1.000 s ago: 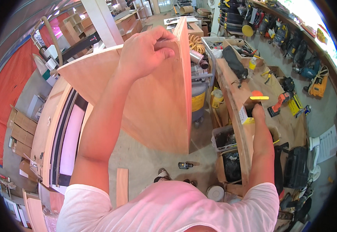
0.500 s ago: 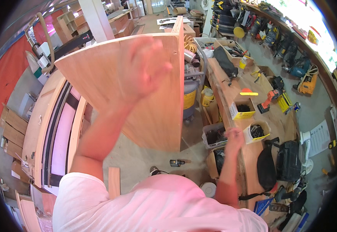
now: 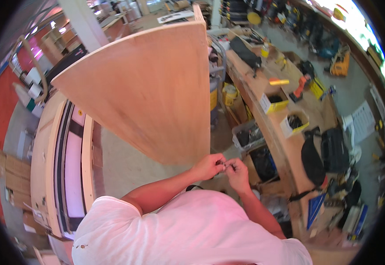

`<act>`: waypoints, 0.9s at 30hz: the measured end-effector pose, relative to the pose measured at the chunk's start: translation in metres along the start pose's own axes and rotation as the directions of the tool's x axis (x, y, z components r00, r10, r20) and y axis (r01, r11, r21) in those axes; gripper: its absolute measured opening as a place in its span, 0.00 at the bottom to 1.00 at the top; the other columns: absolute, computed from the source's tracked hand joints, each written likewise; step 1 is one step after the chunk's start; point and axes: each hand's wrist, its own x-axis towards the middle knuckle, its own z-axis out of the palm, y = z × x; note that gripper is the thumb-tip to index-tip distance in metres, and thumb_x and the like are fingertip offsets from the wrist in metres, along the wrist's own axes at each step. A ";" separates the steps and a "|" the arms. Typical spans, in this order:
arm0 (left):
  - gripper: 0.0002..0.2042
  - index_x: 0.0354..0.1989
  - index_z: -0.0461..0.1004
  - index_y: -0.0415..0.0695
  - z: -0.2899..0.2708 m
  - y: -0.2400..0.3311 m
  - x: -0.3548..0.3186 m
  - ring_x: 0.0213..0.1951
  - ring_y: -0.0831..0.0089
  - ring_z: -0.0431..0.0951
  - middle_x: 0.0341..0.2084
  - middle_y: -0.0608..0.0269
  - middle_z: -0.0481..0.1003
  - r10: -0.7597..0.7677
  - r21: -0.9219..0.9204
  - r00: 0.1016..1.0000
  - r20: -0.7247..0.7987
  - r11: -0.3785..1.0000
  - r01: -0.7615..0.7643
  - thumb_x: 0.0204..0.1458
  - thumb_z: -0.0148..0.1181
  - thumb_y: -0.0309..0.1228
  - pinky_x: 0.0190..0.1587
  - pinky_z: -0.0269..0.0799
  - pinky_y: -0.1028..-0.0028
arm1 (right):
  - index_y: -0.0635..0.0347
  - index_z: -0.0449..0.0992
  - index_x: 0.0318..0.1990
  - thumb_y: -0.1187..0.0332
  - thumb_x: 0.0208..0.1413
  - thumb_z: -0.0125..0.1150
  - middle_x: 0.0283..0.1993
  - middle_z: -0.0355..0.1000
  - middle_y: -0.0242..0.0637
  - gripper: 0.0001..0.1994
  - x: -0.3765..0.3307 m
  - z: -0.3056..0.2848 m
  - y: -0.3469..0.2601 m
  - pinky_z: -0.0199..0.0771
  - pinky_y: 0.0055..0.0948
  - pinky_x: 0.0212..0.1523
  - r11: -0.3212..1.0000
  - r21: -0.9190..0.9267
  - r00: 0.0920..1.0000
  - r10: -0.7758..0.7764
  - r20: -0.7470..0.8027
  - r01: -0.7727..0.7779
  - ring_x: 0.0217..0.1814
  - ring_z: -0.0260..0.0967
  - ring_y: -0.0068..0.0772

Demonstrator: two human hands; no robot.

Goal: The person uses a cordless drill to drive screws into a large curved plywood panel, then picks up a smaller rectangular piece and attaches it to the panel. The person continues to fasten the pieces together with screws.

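My left hand (image 3: 209, 167) and my right hand (image 3: 238, 173) meet in front of my chest, fingertips pinched together. Something small and dark shows between them, too tiny to name. Just beyond the hands stands a large wooden panel (image 3: 152, 88), upright, with a curved pale top edge and a straight right edge. Neither hand visibly touches it. To the right, on the wooden workbench (image 3: 263, 132), are a yellow-and-white box (image 3: 274, 101) of small dark pieces and a yellow-and-white tub (image 3: 295, 122) with dark pieces like screws inside.
An orange cordless drill (image 3: 300, 87), a black pouch (image 3: 312, 154) and a black case (image 3: 334, 150) lie on the bench. Beside it, a clear plastic bin (image 3: 249, 136) sits lower down. Long framed boards (image 3: 73, 163) lie at the left. A white pillar (image 3: 84, 24) rises behind.
My left hand has come down from the panel's face, and my right hand has moved left from beside the tub. Both now meet at the fingertips. The view has shifted too.
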 end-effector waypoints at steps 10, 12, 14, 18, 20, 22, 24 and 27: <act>0.07 0.44 0.73 0.41 -0.055 -0.174 -0.059 0.27 0.75 0.75 0.24 0.64 0.74 -0.130 0.010 0.983 0.127 0.992 0.130 0.59 0.56 0.22 0.31 0.74 0.71 | 0.63 0.71 0.51 0.68 0.60 0.63 0.36 0.74 0.35 0.15 -0.105 0.105 0.134 0.74 0.26 0.34 0.865 0.221 0.833 0.496 -0.246 -0.450 0.33 0.71 0.22; 0.06 0.44 0.73 0.39 -0.077 -0.227 -0.078 0.27 0.75 0.76 0.25 0.63 0.75 -0.357 -0.027 0.920 0.161 0.930 0.366 0.60 0.54 0.23 0.30 0.74 0.72 | 0.63 0.72 0.52 0.63 0.57 0.66 0.37 0.75 0.39 0.19 -0.139 0.126 0.201 0.75 0.30 0.37 0.762 0.154 0.715 0.645 -0.270 -0.629 0.36 0.74 0.28; 0.09 0.47 0.74 0.38 -0.105 -0.269 -0.105 0.30 0.73 0.79 0.28 0.61 0.76 -0.622 0.031 0.767 0.157 0.780 0.625 0.60 0.55 0.26 0.30 0.74 0.72 | 0.62 0.73 0.53 0.57 0.52 0.69 0.38 0.78 0.46 0.25 -0.172 0.143 0.261 0.77 0.36 0.44 0.523 0.042 0.490 0.822 -0.290 -0.852 0.41 0.78 0.40; 0.16 0.55 0.73 0.37 -0.136 -0.332 -0.177 0.39 0.67 0.83 0.38 0.55 0.80 -0.829 -0.131 0.556 0.055 0.546 0.828 0.59 0.55 0.29 0.38 0.77 0.72 | 0.60 0.73 0.55 0.56 0.48 0.70 0.45 0.78 0.52 0.28 -0.209 0.173 0.374 0.76 0.43 0.51 0.450 -0.049 0.438 0.832 -0.340 -0.892 0.50 0.77 0.51; 0.17 0.56 0.72 0.36 -0.143 -0.359 -0.205 0.42 0.65 0.83 0.42 0.54 0.80 -0.870 -0.283 0.491 0.040 0.462 0.841 0.57 0.55 0.24 0.41 0.77 0.71 | 0.59 0.72 0.55 0.58 0.48 0.69 0.48 0.77 0.53 0.27 -0.201 0.183 0.430 0.75 0.46 0.54 0.386 -0.080 0.386 0.844 -0.371 -0.919 0.54 0.76 0.53; 0.14 0.53 0.74 0.35 -0.141 -0.389 -0.223 0.41 0.68 0.83 0.40 0.56 0.80 -0.870 -0.184 0.493 -0.020 0.488 0.853 0.58 0.57 0.24 0.38 0.76 0.73 | 0.60 0.69 0.59 0.59 0.47 0.72 0.53 0.75 0.55 0.31 -0.176 0.187 0.491 0.74 0.46 0.55 0.378 -0.087 0.377 0.819 -0.433 -0.922 0.55 0.75 0.55; 0.12 0.50 0.75 0.35 -0.135 -0.417 -0.234 0.40 0.71 0.82 0.36 0.60 0.80 -0.863 -0.052 0.496 -0.095 0.502 0.863 0.59 0.58 0.24 0.36 0.74 0.75 | 0.58 0.63 0.65 0.61 0.46 0.73 0.61 0.69 0.56 0.38 -0.148 0.185 0.548 0.71 0.47 0.61 0.412 -0.122 0.419 0.780 -0.465 -0.903 0.62 0.70 0.57; 0.10 0.47 0.76 0.36 -0.119 -0.447 -0.243 0.40 0.73 0.82 0.34 0.61 0.79 -0.832 -0.069 0.507 -0.224 0.532 0.844 0.61 0.57 0.26 0.34 0.73 0.75 | 0.54 0.56 0.70 0.64 0.44 0.76 0.67 0.64 0.54 0.45 -0.106 0.186 0.626 0.64 0.48 0.67 0.494 -0.116 0.469 0.688 -0.554 -0.862 0.69 0.61 0.58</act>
